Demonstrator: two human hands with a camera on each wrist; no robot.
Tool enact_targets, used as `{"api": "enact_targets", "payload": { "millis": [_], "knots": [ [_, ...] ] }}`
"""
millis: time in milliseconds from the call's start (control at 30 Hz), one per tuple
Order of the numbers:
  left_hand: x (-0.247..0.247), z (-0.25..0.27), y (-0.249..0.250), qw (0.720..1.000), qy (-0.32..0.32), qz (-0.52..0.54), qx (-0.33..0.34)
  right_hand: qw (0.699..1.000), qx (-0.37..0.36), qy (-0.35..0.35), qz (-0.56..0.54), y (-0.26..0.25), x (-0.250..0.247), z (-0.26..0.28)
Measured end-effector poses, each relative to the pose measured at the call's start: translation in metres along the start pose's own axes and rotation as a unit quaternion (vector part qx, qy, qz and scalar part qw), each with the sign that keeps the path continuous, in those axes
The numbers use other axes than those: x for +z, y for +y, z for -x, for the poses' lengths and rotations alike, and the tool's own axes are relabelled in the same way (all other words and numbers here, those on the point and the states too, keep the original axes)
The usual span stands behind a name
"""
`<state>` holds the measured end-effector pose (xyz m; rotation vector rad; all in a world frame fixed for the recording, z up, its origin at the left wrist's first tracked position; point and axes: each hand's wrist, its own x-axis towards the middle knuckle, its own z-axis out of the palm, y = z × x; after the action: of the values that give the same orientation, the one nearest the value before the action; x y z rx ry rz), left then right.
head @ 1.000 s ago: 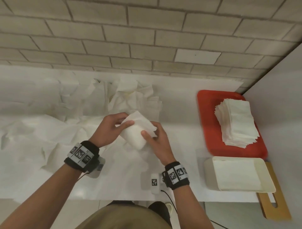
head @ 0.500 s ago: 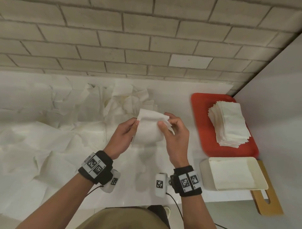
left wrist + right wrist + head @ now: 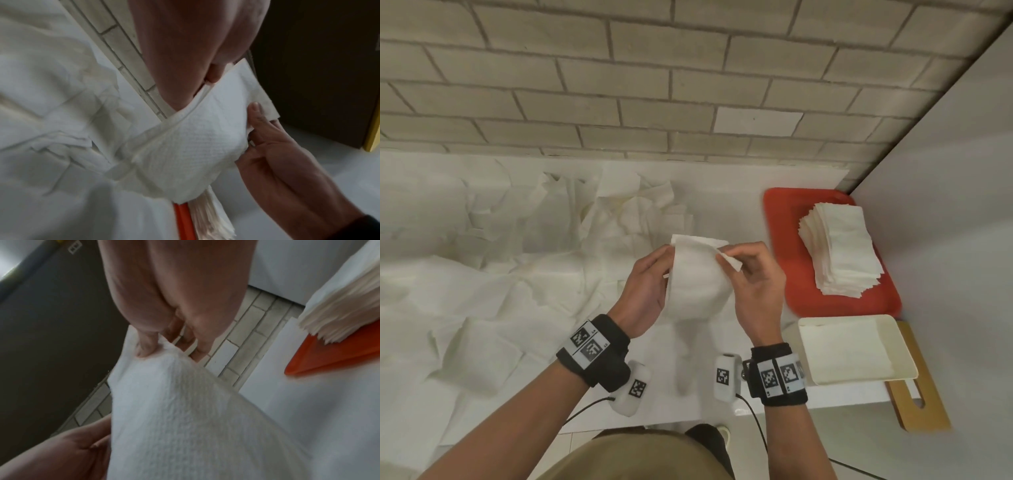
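Paper napkin (image 3: 697,274), now lifted off the worktop (image 3: 726,205): our left hand (image 3: 650,287) and right hand (image 3: 753,291) each pinch an upper edge, likely to square its fold.

In the head view the paper towel (image 3: 698,277) is hiding the fingertips of the left hand (image 3: 645,291), and its hanging lower end is smearing into a blur against the counter (image 3: 727,209). The cream tray (image 3: 859,379) is covering most of the wooden board (image 3: 935,411). In the left wrist view the bottom edge is cutting off the red tray (image 3: 182,222) and the napkin stack (image 3: 207,216). The loose sheets (image 3: 482,274) are running off the head view's left edge.
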<state>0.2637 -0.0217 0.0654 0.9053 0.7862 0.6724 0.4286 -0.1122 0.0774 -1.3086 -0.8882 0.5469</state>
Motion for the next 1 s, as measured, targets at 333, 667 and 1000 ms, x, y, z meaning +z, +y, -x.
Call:
{"api": "enact_targets", "payload": {
  "millis": [333, 667, 1000],
  "knots": [
    [0.036, 0.001, -0.001, 1.000, 0.001, -0.009, 0.014, 0.993, 0.036, 0.038, 0.104, -0.027, -0.027, 0.011],
    [0.093, 0.007, -0.010, 0.995, -0.007, -0.063, 0.080, 0.976, 0.009, 0.128, 0.178, -0.026, -0.039, 0.005],
    [0.171, 0.008, -0.037, 0.976, 0.116, -0.033, 0.180, 0.967, 0.216, -0.037, 0.131, -0.029, -0.189, 0.038]
  ]
}}
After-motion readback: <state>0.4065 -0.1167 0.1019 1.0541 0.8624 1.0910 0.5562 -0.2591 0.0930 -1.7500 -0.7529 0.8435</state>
